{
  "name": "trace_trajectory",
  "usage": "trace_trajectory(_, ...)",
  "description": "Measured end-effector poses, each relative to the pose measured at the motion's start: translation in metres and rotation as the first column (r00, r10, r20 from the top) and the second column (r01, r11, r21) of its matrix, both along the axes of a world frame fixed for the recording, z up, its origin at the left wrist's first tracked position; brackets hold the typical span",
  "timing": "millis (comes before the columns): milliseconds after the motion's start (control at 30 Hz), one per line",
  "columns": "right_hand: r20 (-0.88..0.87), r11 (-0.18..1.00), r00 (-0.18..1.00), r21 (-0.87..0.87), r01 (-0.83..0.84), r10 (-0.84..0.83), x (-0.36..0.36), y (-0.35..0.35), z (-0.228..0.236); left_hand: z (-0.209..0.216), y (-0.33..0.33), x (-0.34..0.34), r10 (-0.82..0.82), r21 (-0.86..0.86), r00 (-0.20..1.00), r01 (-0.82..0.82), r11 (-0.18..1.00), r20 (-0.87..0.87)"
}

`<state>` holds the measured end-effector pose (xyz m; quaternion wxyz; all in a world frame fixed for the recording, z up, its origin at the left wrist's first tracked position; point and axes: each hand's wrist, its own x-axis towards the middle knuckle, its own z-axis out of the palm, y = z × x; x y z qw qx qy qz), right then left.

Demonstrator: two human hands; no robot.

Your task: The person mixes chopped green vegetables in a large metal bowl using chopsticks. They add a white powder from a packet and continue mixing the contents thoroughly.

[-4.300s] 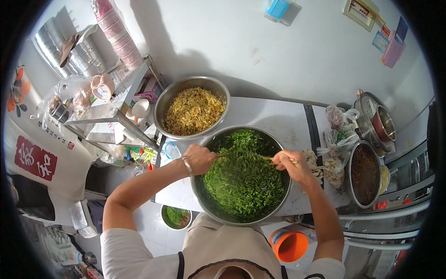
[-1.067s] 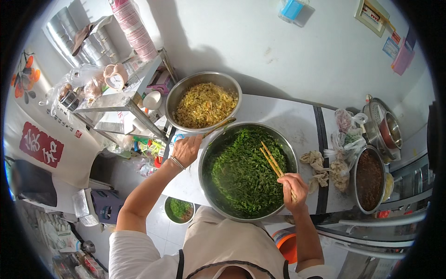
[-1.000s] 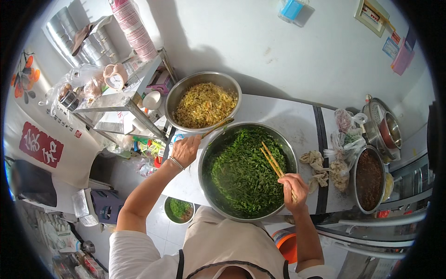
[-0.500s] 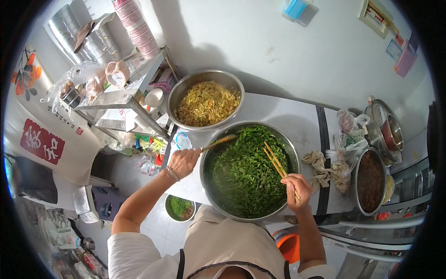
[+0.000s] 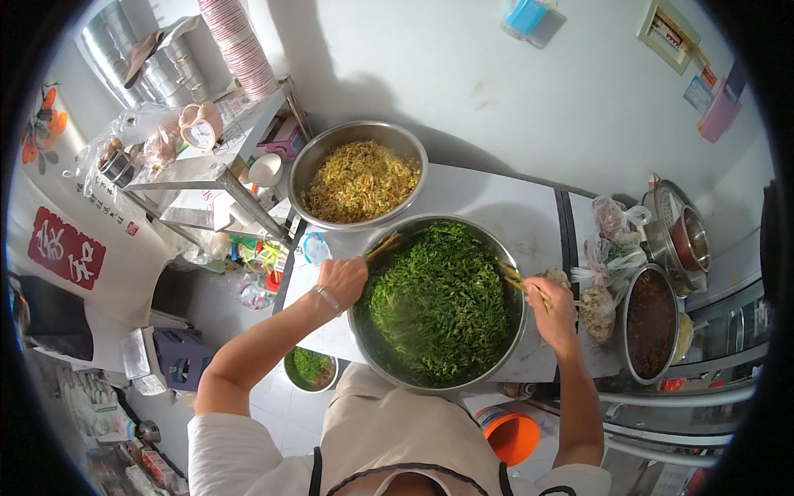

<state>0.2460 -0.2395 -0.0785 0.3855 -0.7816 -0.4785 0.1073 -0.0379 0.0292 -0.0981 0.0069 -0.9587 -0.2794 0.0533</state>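
Note:
A large steel bowl [image 5: 356, 335] full of chopped leafy greens [image 5: 447, 306] stands in front of me at the table's near edge. My left hand [image 5: 343, 281] is closed around wooden chopsticks [image 5: 382, 245], whose tips reach over the bowl's upper left rim. At the right rim, my right hand [image 5: 552, 311] grips another pair of chopsticks [image 5: 513, 275], tips just inside the bowl. Steam or blur softens the greens at the lower left. Behind stands a second steel bowl [image 5: 298, 194] with a yellow-brown shredded food [image 5: 361, 182].
A metal shelf [image 5: 178, 172] with bags and a clock is at the left. Right of the bowl lie a crumpled cloth [image 5: 556, 277], plastic bags [image 5: 612, 240] and a pan of dark brown food [image 5: 653, 318]. Below are an orange bucket [image 5: 510, 438] and a small bowl of greens [image 5: 313, 364].
My right hand has moved outward to the right, drawing its chopsticks from over the greens to the rim. My left hand has shifted slightly right, its chopsticks now nearer the left rim.

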Motion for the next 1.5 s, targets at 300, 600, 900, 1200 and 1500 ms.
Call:
trace_trajectory(300, -0.676, 0.985, 0.727, 0.175, 0.003, 0.118, 0.016, 0.092, -0.096, -0.053, 0.026, 0.073, -0.169, -0.191, 0.972, 0.137, 0.972, -0.162)
trace_trajectory(600, -0.325, 0.969, 0.915, 0.017, -0.248, 0.240, 0.019, 0.064, 0.004, 0.007, 0.033, 0.044, -0.195, -0.078, 0.976, 0.188, 0.979, -0.097)
trace_trajectory(900, -0.440, 0.958, 0.854, 0.053, -0.283, 0.277, 0.008, 0.063, -0.010, 0.032, 0.016, 0.069, -0.333, -0.167, 0.907, 0.298, 0.940, -0.259)
trace_trajectory(1200, -0.136, 0.991, 0.986, -0.076, -0.106, 0.095, 0.029, 0.009, -0.018, 0.037, 0.019, 0.042, -0.206, -0.093, 0.860, 0.184, 0.979, -0.468)
trace_trajectory(1500, -0.727, 0.984, 0.678, 0.173, 0.032, 0.106, 0.012, 0.085, -0.099, -0.038, 0.032, 0.070, -0.099, -0.334, 0.989, 0.057, 0.941, -0.110)
